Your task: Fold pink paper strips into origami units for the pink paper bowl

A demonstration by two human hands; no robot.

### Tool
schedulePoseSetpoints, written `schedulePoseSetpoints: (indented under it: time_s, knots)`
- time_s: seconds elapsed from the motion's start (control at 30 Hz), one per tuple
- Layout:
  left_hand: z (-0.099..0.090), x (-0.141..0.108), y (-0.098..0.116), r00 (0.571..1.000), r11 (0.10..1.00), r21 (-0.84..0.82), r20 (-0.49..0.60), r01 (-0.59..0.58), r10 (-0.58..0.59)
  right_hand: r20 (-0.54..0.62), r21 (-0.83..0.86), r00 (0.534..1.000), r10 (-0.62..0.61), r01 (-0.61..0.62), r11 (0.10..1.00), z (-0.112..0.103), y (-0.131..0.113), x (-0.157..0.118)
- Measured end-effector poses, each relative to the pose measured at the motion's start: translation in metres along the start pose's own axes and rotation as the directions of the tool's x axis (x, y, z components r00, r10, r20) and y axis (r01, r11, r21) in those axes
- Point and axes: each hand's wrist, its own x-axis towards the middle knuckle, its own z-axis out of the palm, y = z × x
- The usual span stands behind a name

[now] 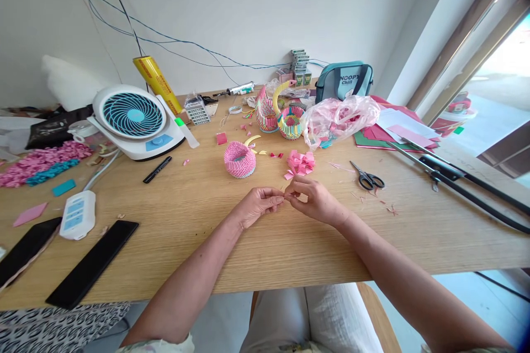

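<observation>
My left hand (pixel 261 203) and my right hand (pixel 310 196) meet fingertip to fingertip just above the wooden table. Both are pinched closed around something tiny, with a thin pale sliver showing between them; its kind is too small to make out. Right behind my fingers lies a pile of folded pink paper pieces (pixel 300 163). To the left of that pile stands a round pink basket of folded paper (pixel 240 160), with a curved yellow paper strip (pixel 252 140) beside it. A few small red paper pieces (pixel 276 155) lie between basket and pile.
Scissors (pixel 367 177) lie to the right, near a paper cutter (pixel 443 168) and coloured sheets (pixel 385 127). Further back are more paper baskets (pixel 291 122), a plastic bag (pixel 342 120) and a blue bag (pixel 344 81). A fan (pixel 134 121) and a marker (pixel 158 170) are at left.
</observation>
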Motion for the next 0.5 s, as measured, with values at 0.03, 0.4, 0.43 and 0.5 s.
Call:
schedulePoseSetpoints:
  time_s: [0.03, 0.4, 0.43, 0.5]
  knots:
    - [-0.001, 0.000, -0.001, 1.000, 1.000, -0.023, 0.002, 0.005, -0.005, 0.001, -0.013, 1.000, -0.008, 0.008, 1.000, 0.000, 0.000, 0.000]
    - [0.008, 0.000, 0.003, 0.966, 0.946, 0.222, -0.058, -0.234, 0.253, -0.052, 0.008, 0.997, 0.050, -0.049, 0.999, 0.002, -0.003, 0.002]
    - [0.010, -0.001, 0.004, 0.952, 0.921, 0.281, -0.066, -0.270, 0.300, -0.070, 0.023, 0.995, 0.071, -0.070, 0.997, 0.003, -0.003, 0.002]
    - [0.014, -0.003, 0.006, 0.916, 0.847, 0.415, -0.070, -0.333, 0.395, -0.104, 0.051, 0.988, 0.113, -0.108, 0.993, 0.005, -0.004, 0.003]
